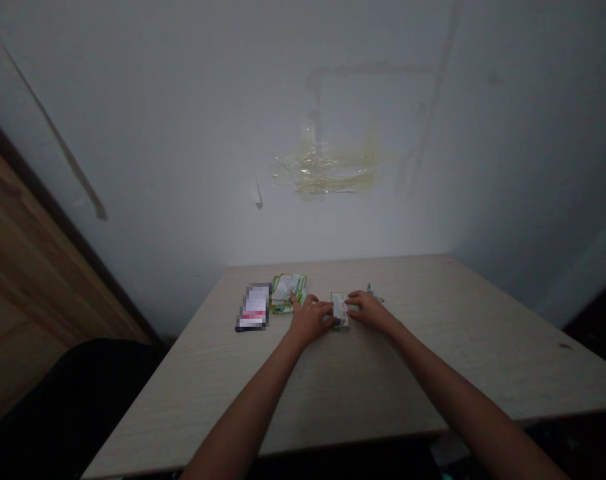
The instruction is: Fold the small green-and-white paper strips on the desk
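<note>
A small white printed packet (339, 309) with some green and dark blue lies on the table between my two hands. My left hand (310, 321) has its fingers curled against the packet's left edge and its lower left corner. From the other side, my right hand (369, 311) pinches the right edge with bent fingertips. Just left of my left hand rests a pile of green and white packets (289, 288), partly covered by its thumb. Behind my right hand a small green and white piece (374, 291) shows, mostly hidden, so its kind is unclear.
A dark-edged phone (255, 307) with a blurred-out screen lies left of the pile. The pale wooden table (207, 373) meets a grey wall (183, 167) with peeling clear tape (327, 172). At the left are a wooden panel (33, 253) and a black object (93, 380).
</note>
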`<state>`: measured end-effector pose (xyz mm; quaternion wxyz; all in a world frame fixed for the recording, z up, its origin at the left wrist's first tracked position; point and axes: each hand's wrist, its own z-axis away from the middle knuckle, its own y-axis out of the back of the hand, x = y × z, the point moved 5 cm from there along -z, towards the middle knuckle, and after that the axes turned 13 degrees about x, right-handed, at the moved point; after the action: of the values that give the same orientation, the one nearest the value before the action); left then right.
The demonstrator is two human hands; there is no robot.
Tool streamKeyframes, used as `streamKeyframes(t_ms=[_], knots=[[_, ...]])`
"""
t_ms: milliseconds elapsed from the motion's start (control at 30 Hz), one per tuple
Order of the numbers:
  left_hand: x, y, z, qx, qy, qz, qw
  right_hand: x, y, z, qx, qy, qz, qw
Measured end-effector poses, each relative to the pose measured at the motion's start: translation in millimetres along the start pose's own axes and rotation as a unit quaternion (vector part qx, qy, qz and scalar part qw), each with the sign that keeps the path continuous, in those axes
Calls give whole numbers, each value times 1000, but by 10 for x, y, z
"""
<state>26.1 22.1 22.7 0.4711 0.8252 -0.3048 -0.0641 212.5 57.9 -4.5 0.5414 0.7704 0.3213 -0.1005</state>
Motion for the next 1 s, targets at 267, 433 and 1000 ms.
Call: streamKeyframes(t_ms=[267, 433, 1000], knots=[[-15, -12, -5, -12, -1, 0, 1000, 36, -19, 68, 24, -16, -22, 999], [-11, -13, -14, -16, 7, 2, 1000, -16, -27, 137, 55, -9, -28, 998], [-12, 0, -7, -16, 6, 11, 1000, 67, -10, 127, 21, -4, -51, 998]])
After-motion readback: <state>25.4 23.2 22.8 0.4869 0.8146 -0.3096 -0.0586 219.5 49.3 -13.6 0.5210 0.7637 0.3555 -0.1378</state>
